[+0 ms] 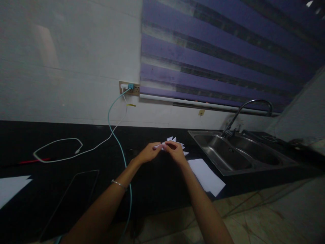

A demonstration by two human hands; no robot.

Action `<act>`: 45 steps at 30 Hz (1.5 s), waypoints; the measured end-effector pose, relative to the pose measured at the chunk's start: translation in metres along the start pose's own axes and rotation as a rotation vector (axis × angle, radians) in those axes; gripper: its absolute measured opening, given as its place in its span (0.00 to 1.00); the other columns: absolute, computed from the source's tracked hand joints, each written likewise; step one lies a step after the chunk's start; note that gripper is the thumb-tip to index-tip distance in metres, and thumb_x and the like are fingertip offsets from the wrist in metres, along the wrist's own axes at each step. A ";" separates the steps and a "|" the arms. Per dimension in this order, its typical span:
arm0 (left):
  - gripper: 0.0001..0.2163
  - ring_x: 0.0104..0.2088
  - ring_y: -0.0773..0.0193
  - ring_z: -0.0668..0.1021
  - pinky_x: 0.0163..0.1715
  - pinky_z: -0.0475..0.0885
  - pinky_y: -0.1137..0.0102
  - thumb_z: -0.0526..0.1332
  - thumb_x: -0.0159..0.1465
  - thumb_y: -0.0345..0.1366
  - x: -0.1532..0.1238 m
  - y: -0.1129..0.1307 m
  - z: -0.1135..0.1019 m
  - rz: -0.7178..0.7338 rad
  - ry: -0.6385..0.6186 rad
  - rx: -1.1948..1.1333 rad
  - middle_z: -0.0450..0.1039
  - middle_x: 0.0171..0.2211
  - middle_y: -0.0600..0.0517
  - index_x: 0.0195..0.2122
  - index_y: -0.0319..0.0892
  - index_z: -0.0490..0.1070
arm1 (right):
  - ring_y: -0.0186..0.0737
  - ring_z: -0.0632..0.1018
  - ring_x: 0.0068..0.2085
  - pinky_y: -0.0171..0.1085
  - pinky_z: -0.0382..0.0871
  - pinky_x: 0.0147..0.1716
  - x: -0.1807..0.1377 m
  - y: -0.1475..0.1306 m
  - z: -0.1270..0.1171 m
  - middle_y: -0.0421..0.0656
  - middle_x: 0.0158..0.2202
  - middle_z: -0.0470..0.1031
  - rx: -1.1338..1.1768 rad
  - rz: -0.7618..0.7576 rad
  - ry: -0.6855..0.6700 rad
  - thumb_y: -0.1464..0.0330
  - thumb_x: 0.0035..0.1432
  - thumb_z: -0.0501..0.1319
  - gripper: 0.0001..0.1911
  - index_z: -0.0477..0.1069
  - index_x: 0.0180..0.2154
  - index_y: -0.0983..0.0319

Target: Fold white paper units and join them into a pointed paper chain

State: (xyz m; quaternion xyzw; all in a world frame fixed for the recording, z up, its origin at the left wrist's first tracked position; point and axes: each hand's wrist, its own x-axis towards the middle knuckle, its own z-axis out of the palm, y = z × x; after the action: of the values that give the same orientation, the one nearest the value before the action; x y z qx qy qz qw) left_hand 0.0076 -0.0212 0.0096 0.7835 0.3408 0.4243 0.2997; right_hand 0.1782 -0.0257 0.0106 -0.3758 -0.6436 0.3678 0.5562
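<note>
A small folded white paper piece [159,146] sits between the fingertips, pinched in the narrow grip of left hand [149,152] and right hand [177,153]. Pointed white paper pieces [174,139] lie just beyond, and flat white paper sheets [207,176] rest beside the right forearm [203,206] on the black desk [154,186].

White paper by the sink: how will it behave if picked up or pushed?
The white paper looks thin, so it's probably light and apt to flex when lifted by one edge. Its notched lower edge hints at several sheets, which might slide apart if pushed. Lying flat on the black countertop, it seems unlikely to roll or tip.
</note>
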 end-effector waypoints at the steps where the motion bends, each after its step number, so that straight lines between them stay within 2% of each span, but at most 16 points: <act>1: 0.19 0.26 0.67 0.68 0.26 0.63 0.74 0.50 0.64 0.48 0.000 0.000 0.000 -0.003 -0.009 -0.006 0.68 0.25 0.53 0.30 0.38 0.71 | 0.42 0.78 0.34 0.38 0.71 0.35 0.000 0.001 0.000 0.44 0.32 0.78 -0.007 0.002 0.006 0.61 0.47 0.66 0.11 0.77 0.32 0.61; 8: 0.20 0.25 0.68 0.65 0.25 0.61 0.74 0.50 0.64 0.51 0.002 -0.004 0.003 -0.035 -0.060 -0.057 0.64 0.23 0.54 0.28 0.38 0.67 | 0.42 0.76 0.33 0.38 0.69 0.35 0.002 0.004 -0.002 0.44 0.30 0.77 -0.096 -0.074 0.021 0.60 0.49 0.64 0.11 0.76 0.30 0.61; 11: 0.20 0.22 0.69 0.63 0.21 0.59 0.75 0.48 0.64 0.53 0.001 -0.005 0.005 -0.090 -0.112 -0.148 0.60 0.21 0.56 0.31 0.39 0.65 | 0.42 0.76 0.34 0.38 0.69 0.36 0.002 0.005 -0.003 0.44 0.30 0.77 -0.107 -0.102 0.041 0.60 0.50 0.63 0.11 0.76 0.30 0.62; 14: 0.21 0.19 0.71 0.62 0.19 0.57 0.75 0.47 0.64 0.54 0.000 -0.008 0.005 -0.118 -0.131 -0.188 0.57 0.19 0.58 0.29 0.40 0.62 | 0.42 0.76 0.34 0.38 0.69 0.36 0.004 0.007 -0.006 0.44 0.30 0.77 -0.108 -0.105 0.076 0.61 0.50 0.63 0.11 0.76 0.31 0.62; 17: 0.22 0.19 0.71 0.62 0.20 0.57 0.75 0.46 0.64 0.54 0.000 -0.011 0.004 -0.096 -0.093 -0.154 0.57 0.19 0.57 0.24 0.40 0.60 | 0.42 0.76 0.34 0.38 0.69 0.36 0.004 0.008 -0.008 0.44 0.30 0.77 -0.096 -0.094 0.084 0.61 0.50 0.64 0.10 0.76 0.31 0.62; 23: 0.22 0.20 0.71 0.63 0.20 0.58 0.75 0.46 0.65 0.52 0.001 -0.010 0.005 -0.085 -0.053 -0.132 0.59 0.18 0.57 0.24 0.39 0.62 | 0.41 0.76 0.33 0.38 0.69 0.35 0.004 0.006 -0.006 0.43 0.30 0.76 -0.080 -0.078 0.090 0.62 0.50 0.64 0.10 0.76 0.30 0.62; 30: 0.19 0.20 0.71 0.65 0.19 0.58 0.76 0.52 0.62 0.52 0.000 -0.004 0.005 -0.152 -0.091 -0.212 0.63 0.22 0.55 0.30 0.38 0.67 | 0.40 0.75 0.29 0.38 0.68 0.33 0.005 0.004 -0.008 0.43 0.27 0.76 -0.056 -0.044 0.175 0.62 0.48 0.65 0.11 0.76 0.27 0.63; 33: 0.20 0.20 0.71 0.65 0.19 0.59 0.76 0.52 0.62 0.51 -0.001 -0.002 0.005 -0.144 -0.095 -0.198 0.62 0.21 0.56 0.29 0.38 0.66 | 0.39 0.74 0.29 0.36 0.67 0.31 0.006 0.007 -0.008 0.43 0.26 0.76 -0.052 -0.049 0.184 0.62 0.48 0.65 0.11 0.76 0.27 0.64; 35: 0.19 0.20 0.71 0.65 0.18 0.59 0.76 0.52 0.62 0.51 -0.001 -0.003 0.006 -0.159 -0.094 -0.198 0.62 0.21 0.56 0.32 0.38 0.67 | 0.38 0.74 0.29 0.36 0.67 0.31 0.006 0.010 -0.007 0.42 0.26 0.76 -0.050 -0.058 0.189 0.62 0.48 0.65 0.11 0.76 0.27 0.64; 38: 0.19 0.20 0.71 0.65 0.18 0.59 0.76 0.53 0.62 0.51 -0.001 -0.006 0.007 -0.172 -0.086 -0.208 0.64 0.23 0.55 0.34 0.37 0.67 | 0.38 0.74 0.28 0.36 0.67 0.31 0.007 0.014 -0.004 0.42 0.26 0.76 -0.033 -0.052 0.183 0.61 0.47 0.66 0.11 0.76 0.26 0.64; 42: 0.20 0.19 0.71 0.65 0.18 0.58 0.76 0.52 0.62 0.51 0.001 -0.010 0.007 -0.143 -0.089 -0.179 0.62 0.19 0.56 0.28 0.36 0.67 | 0.36 0.73 0.26 0.35 0.65 0.28 0.006 0.015 -0.001 0.42 0.25 0.75 -0.008 -0.006 0.132 0.61 0.47 0.66 0.12 0.77 0.27 0.64; 45: 0.20 0.17 0.72 0.64 0.16 0.56 0.77 0.53 0.61 0.51 0.002 -0.012 0.006 -0.149 -0.060 -0.217 0.61 0.17 0.57 0.28 0.36 0.67 | 0.34 0.70 0.24 0.33 0.63 0.25 0.005 0.013 -0.001 0.40 0.23 0.73 0.037 0.026 0.070 0.61 0.48 0.66 0.12 0.76 0.28 0.64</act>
State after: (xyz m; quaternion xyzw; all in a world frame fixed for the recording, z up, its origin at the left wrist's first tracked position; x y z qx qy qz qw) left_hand 0.0100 -0.0136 -0.0013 0.7315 0.3410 0.4116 0.4233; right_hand 0.1795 -0.0152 0.0010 -0.3863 -0.6119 0.3736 0.5804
